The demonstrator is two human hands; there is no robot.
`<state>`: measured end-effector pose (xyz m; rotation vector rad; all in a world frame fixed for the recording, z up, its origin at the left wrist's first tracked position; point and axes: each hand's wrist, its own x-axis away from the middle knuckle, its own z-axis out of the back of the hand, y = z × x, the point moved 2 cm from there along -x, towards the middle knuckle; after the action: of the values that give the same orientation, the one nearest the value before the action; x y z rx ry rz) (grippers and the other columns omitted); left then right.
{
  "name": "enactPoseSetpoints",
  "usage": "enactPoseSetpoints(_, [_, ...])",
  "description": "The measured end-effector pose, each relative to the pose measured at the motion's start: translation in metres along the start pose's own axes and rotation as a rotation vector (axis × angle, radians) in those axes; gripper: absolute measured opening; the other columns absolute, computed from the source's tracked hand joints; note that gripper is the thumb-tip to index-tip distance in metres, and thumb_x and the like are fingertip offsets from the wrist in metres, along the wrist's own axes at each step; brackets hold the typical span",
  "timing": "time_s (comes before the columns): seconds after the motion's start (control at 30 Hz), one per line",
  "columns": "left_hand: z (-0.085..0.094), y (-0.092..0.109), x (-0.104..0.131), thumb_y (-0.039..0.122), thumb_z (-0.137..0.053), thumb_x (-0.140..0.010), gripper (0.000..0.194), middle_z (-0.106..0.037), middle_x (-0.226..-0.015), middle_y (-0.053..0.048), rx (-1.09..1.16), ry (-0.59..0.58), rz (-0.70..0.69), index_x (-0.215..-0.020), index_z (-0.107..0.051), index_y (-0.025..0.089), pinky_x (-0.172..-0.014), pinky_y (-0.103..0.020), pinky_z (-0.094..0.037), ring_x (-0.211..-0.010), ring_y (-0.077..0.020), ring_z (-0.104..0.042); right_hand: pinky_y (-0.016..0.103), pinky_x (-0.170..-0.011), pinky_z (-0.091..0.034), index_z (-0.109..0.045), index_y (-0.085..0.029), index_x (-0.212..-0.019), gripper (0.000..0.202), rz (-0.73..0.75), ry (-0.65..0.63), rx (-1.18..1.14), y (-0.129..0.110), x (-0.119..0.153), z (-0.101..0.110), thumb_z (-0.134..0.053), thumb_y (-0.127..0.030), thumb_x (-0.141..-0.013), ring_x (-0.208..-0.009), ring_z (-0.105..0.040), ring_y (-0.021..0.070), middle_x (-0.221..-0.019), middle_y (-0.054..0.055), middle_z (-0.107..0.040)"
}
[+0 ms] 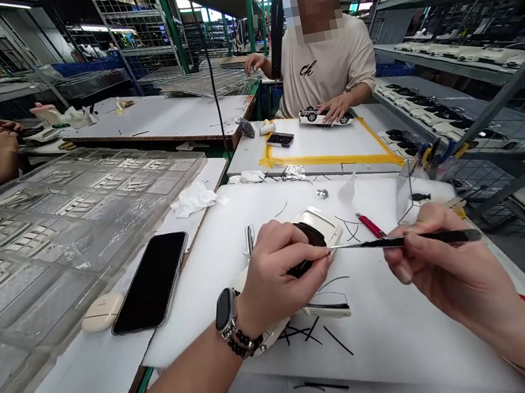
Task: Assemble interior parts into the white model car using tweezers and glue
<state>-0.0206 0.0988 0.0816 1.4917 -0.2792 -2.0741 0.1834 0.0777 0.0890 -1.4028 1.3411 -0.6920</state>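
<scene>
— White sheeting covers the near table point(392, 329), in a workroom with wire racks. What do the two hands do on it?

— Left hand point(286, 256) is above the white model car point(328, 222), near the middle of the table, and it hides a good part of it. Its thumb and forefinger are narrow, nearly together. Whether a small piece is between them, I cannot tell.

— And the right hand point(440, 253)?

— It is closed around dark tweezers point(402, 241), held almost level. Their thin tip points left and reaches the fingertips of the other hand.

— What lies close to the car?

— Several thin black strips point(339, 340) are scattered on its near side. To the right, on the far side of the tweezers, lies a red pen-like tool point(370, 225), and beyond it stands a clear box point(408, 191).

— Please tell also the left side.

— There is a dark phone point(150, 282), with a cream case point(103, 312) just beside it. Farther left lies a clear tray point(38, 280) with compartments, some with pale parts.

— And far away?

— Another person point(330, 62) rests one hand on a second model car point(314, 117), behind yellow tape point(337, 157).
</scene>
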Motion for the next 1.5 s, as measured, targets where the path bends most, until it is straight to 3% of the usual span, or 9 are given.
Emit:
enactPoseSetpoints(0.57, [-0.001, 0.001, -0.001, 0.009, -0.068, -0.074, 0.007, -0.055, -0.066, -0.001, -0.048, 0.020, -0.053, -0.074, -0.067, 0.016, -0.059, -0.028, -0.043, -0.065, -0.0123, -0.049, 0.018, -0.050, -0.047, -0.049, -0.023, -0.079, 0.016, -0.059, 0.028, 0.011, 0.002, 0.001, 0.003, -0.061, -0.016, -0.086, -0.056, -0.060, 0.0115, -0.074, 0.003, -0.069])
enactPoseSetpoints(0.8, [0.000, 0.000, 0.000, 0.012, -0.068, -0.076, 0.006, -0.055, -0.067, 0.000, -0.052, 0.006, -0.010, -0.075, -0.067, 0.018, -0.060, -0.028, -0.044, -0.066, -0.0127, -0.050, 0.019, -0.050, -0.046, -0.051, -0.023, -0.079, 0.014, -0.057, 0.049, 0.020, 0.004, 0.000, 0.006, -0.061, -0.017, -0.086, -0.055, -0.059, 0.0116, -0.072, 0.002, -0.067])
enactPoseSetpoints(0.93, [0.000, -0.001, -0.001, 0.013, -0.068, -0.076, 0.006, -0.055, -0.067, 0.000, -0.043, 0.003, 0.018, -0.074, -0.067, 0.019, -0.060, -0.029, -0.044, -0.066, -0.0133, -0.050, 0.020, -0.051, -0.046, -0.053, -0.023, -0.079, 0.011, -0.018, 0.070, 0.031, 0.000, -0.003, 0.010, -0.062, -0.020, -0.086, -0.061, -0.058, 0.0129, -0.074, 0.003, -0.065])
enactPoseSetpoints(1.2, [0.000, -0.002, -0.001, 0.015, -0.068, -0.077, 0.005, -0.055, -0.067, -0.001, -0.021, -0.018, 0.040, -0.074, -0.067, 0.019, -0.062, -0.031, -0.043, -0.067, -0.0139, -0.050, 0.027, -0.054, -0.048, -0.057, -0.026, -0.088, 0.012, 0.128, -0.092, 0.154, -0.001, -0.003, 0.009, -0.061, -0.015, -0.087, -0.070, -0.059, 0.0162, -0.079, 0.003, -0.065])
enactPoseSetpoints(1.33, [0.000, -0.001, -0.002, 0.015, -0.068, -0.077, 0.007, -0.054, -0.067, 0.000, -0.011, -0.049, 0.035, -0.072, -0.065, 0.018, -0.066, -0.032, -0.040, -0.067, -0.0140, -0.049, 0.025, -0.051, -0.046, -0.058, -0.027, -0.090, 0.016, 0.168, -0.091, 0.175, -0.001, -0.001, 0.010, -0.059, -0.012, -0.087, -0.071, -0.060, 0.0164, -0.080, 0.003, -0.067])
enactPoseSetpoints(1.4, [0.000, -0.001, -0.003, 0.018, -0.070, -0.076, 0.005, -0.056, -0.073, -0.001, -0.032, -0.111, 0.065, -0.079, -0.066, 0.019, -0.071, -0.035, -0.038, -0.072, -0.0153, -0.050, 0.025, -0.050, -0.045, -0.058, -0.028, -0.089, 0.015, 0.165, -0.065, 0.182, -0.002, -0.001, 0.011, -0.060, -0.013, -0.087, -0.070, -0.061, 0.0160, -0.080, 0.002, -0.067])
enactPoseSetpoints(1.5, [0.002, -0.004, -0.004, 0.021, -0.074, -0.073, 0.034, -0.057, -0.089, -0.002, -0.070, -0.214, 0.168, -0.104, -0.062, 0.021, -0.082, -0.039, -0.036, -0.085, -0.0189, -0.053, 0.025, -0.049, -0.043, -0.058, -0.028, -0.087, 0.013, 0.162, -0.017, 0.193, -0.003, -0.002, 0.013, -0.061, -0.015, -0.087, -0.067, -0.061, 0.0160, -0.079, 0.002, -0.067])
